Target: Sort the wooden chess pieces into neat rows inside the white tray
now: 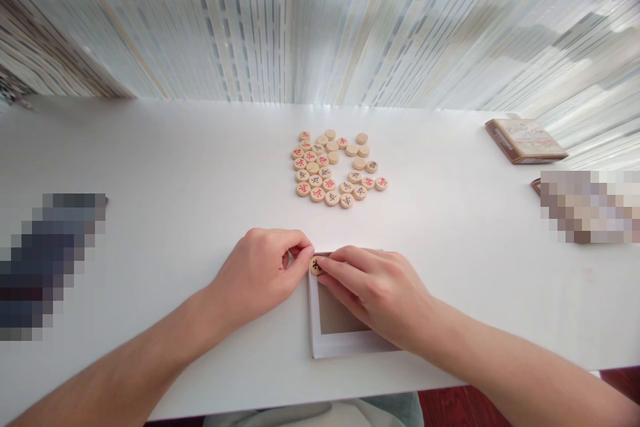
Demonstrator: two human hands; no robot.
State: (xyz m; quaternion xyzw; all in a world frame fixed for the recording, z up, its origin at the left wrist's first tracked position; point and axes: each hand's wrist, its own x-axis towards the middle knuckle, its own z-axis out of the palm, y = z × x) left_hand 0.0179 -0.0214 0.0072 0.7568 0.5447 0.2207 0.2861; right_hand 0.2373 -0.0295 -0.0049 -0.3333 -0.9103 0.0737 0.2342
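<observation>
A shallow white box (315,320) with a brown-grey bottom lies near the table's front edge. My right hand (383,283) reaches over it and covers much of its right side. Its fingertips grip a wooden Chinese chess piece (315,265) with a black character, at the box's far left corner. My left hand (267,267) is closed in a pinch, thumb and index finger meeting at that same corner, on the box's edge. Beyond the hands, several more round chess pieces (315,181) lie loosely grouped, with red or black characters or blank faces up.
A brown printed carton (526,141) lies at the back right. In front of it is a blurred-out item (585,207), and another blurred dark item (50,260) is at the left edge. A striped curtain (320,27) hangs behind the white table (200,167).
</observation>
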